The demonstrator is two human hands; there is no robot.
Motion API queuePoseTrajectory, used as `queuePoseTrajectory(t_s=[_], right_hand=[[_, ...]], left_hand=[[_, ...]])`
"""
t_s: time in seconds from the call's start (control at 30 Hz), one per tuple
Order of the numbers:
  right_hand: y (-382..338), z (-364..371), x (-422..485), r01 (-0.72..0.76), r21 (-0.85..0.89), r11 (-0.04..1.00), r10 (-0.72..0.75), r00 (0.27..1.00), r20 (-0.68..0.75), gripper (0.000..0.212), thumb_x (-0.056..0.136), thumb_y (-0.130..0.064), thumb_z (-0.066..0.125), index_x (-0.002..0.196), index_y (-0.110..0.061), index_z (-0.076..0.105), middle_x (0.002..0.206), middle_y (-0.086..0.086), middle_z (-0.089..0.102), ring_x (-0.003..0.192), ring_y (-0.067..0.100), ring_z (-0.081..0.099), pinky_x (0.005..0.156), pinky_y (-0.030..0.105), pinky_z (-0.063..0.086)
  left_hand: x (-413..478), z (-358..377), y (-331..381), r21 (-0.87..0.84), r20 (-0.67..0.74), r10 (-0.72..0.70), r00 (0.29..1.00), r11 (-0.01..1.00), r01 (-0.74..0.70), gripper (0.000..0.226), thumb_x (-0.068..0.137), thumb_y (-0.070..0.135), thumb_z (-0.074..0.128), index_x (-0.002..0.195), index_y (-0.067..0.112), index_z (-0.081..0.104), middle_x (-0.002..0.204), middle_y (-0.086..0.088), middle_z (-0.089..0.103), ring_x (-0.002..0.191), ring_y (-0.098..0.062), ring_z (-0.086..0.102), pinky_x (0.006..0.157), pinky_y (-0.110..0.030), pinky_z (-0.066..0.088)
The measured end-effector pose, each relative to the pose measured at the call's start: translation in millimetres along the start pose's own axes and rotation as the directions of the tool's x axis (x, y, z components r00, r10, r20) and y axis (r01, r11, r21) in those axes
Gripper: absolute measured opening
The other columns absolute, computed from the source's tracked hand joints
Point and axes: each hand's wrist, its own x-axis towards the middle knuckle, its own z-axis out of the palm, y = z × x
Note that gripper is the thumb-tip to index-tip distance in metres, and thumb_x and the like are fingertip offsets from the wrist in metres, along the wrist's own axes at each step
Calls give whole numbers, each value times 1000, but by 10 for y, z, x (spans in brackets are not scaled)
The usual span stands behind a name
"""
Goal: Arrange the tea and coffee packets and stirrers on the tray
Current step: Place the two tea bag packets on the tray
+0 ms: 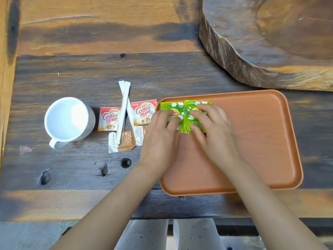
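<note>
Nearest to us, both forearms reach forward over the dark, weathered wooden table (72, 73) onto the flat rectangular orange plastic tray (252, 138). Our left hand (158, 139) rests fingers-down on the left green tea packet (171, 108), and our right hand (214, 134) rests fingers-down on the right green tea packet (191, 107). Both hands are loosely spread, with fingertips pressing flat on the packets; we cannot tell whether any finger pinches an edge. The two tea packets lie side by side in the tray's far-left corner, with their inner edges touching or slightly overlapping.

We judge the step in hand to be the alignment of the tea packets on the tray.

To the left, off the tray, the remaining items lie on the table: two red-and-white creamer packets (109, 119), two long white paper-wrapped stirrers (123, 109) crossing between them, and small brown-and-white sugar sachets (126, 141) at the near ends of the stirrers. Further left stands a white ceramic mug (68, 120). At the far right sits a thick, rough-edged wooden slab (270, 37).

The next move likely calls for lifting the hands from the tea packets without shifting them, then reaching left for the nearest creamer packet. The stirrers overlap the packets, so we should expect them to shift.
</note>
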Motion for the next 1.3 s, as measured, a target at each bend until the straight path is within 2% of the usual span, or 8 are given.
queuePoseTrajectory(t_s=[0.1, 0.43, 0.67, 0.8, 1.0, 1.1, 1.23, 1.3], right_hand=[[19, -31, 42, 12, -2, 1000, -12, 1000, 13, 33, 85, -24, 56, 116, -14, 61, 126, 8, 57, 119, 27, 46, 100, 42, 42], [163, -146, 40, 58, 10, 998, -58, 997, 57, 33, 85, -20, 57, 118, -15, 59, 128, 6, 55, 121, 26, 45, 101, 42, 41], [176, -157, 58, 53, 14, 998, -54, 997, 57, 33, 85, -21, 57, 118, -16, 59, 129, 4, 55, 122, 25, 44, 102, 42, 40], [178, -153, 68, 52, 5, 999, -52, 997, 61, 33, 86, -21, 57, 118, -17, 59, 129, 4, 54, 122, 25, 44, 102, 42, 39], [185, -166, 74, 54, -7, 999, -53, 997, 63, 32, 86, -25, 55, 117, -17, 60, 128, 4, 56, 121, 26, 45, 102, 41, 37], [178, -194, 86, 64, 15, 998, -64, 998, 25, 30, 88, -26, 51, 115, -16, 61, 125, 4, 58, 117, 26, 48, 100, 41, 37], [58, -259, 142, 65, 110, 992, -54, 994, -93, 25, 89, -21, 51, 109, -14, 64, 116, 5, 63, 108, 26, 54, 95, 42, 41], [-97, -265, 232, 82, 142, 986, -64, 990, -128, 22, 88, -20, 52, 104, -13, 65, 108, 5, 65, 102, 27, 55, 92, 42, 42]], left_hand=[[-1, 35, 12, -10, -17, -24, 1000, 1000, 24, 28, 78, 10, 61, 105, 6, 64, 113, -16, 62, 107, -28, 47, 91, -31, 34], [38, 44, 119, -35, 1, -62, 998, 997, 62, 27, 80, 12, 60, 107, 7, 63, 115, -14, 60, 107, -31, 53, 89, -39, 47], [45, 29, 148, -34, 17, -59, 998, 998, 60, 28, 81, 13, 60, 108, 7, 63, 117, -14, 59, 110, -32, 52, 93, -40, 47], [46, 29, 155, -35, 14, -65, 998, 997, 66, 28, 80, 13, 60, 108, 7, 63, 116, -14, 60, 110, -32, 53, 90, -40, 48], [42, 44, 143, -46, -7, -48, 999, 998, 48, 28, 78, 12, 62, 106, 7, 64, 113, -14, 60, 106, -31, 53, 90, -33, 40], [58, -44, 118, -89, -30, -19, 999, 996, 16, 26, 78, 14, 62, 103, 6, 65, 112, -16, 60, 104, -33, 54, 91, -32, 36], [169, -451, -81, -144, -92, -17, 996, 990, 3, 27, 80, 21, 54, 99, 7, 66, 103, -14, 64, 99, -33, 56, 88, -30, 35], [286, -742, -306, -61, -42, -54, 998, 997, 52, 32, 80, 26, 51, 103, 10, 66, 102, -14, 66, 101, -34, 56, 89, -33, 37]])
